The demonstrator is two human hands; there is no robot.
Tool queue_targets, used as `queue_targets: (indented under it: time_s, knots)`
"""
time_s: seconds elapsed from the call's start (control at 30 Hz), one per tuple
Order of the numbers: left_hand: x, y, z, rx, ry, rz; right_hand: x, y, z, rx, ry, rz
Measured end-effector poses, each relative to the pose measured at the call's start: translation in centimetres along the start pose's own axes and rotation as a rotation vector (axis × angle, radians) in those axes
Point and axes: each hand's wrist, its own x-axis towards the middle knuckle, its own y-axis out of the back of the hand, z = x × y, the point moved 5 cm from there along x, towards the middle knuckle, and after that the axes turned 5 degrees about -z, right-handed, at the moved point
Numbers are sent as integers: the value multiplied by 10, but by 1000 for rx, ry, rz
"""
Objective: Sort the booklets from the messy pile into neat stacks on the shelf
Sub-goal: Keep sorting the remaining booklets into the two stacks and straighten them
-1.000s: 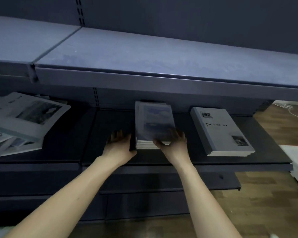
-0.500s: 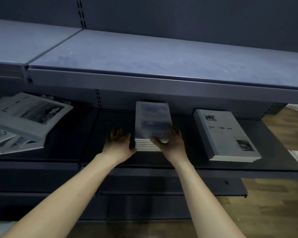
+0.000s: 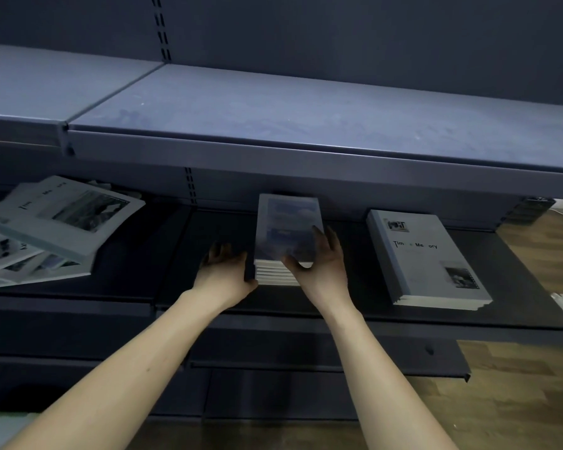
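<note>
Both hands are squaring up the middle stack of booklets (image 3: 288, 237) on the dark lower shelf (image 3: 355, 313). The left hand (image 3: 223, 274) lies with straight fingers along the stack's left side, palm against its edge, so it acts as a flat stop. The right hand (image 3: 322, 264) rests on the near right corner, fingers stretched over the top cover and thumb reaching across the near edge; it is not curled round anything. Pressing from two sides like this is probably meant to line the spines and edges up, since the white page edges at the near end already look level.

To the right, well apart from the hands, a second stack (image 3: 426, 258) with a pale cover lies flat and tidy. At the far left of the same shelf the messy pile (image 3: 56, 222) sprawls, its top booklet tilted and hanging over those beneath. That pile has several booklets left in it, so the sorting looks only partly done. The grey upper shelf (image 3: 306, 125) juts over everything, which leaves little headroom for lifting.
</note>
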Motion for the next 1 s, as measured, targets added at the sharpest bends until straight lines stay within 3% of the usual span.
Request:
queue_targets:
  time_s: [0.3, 0.57, 1.0]
  knots:
    - [-33, -14, -27, -24, 94, 99, -27, -32, -40, -223, 224, -247]
    - [-83, -31, -85, -48, 239, 198, -55, -89, -84, -229, 386, -374]
    - [-126, -22, -187, -146, 357, 239, -68, -179, -165, -208, 422, -518]
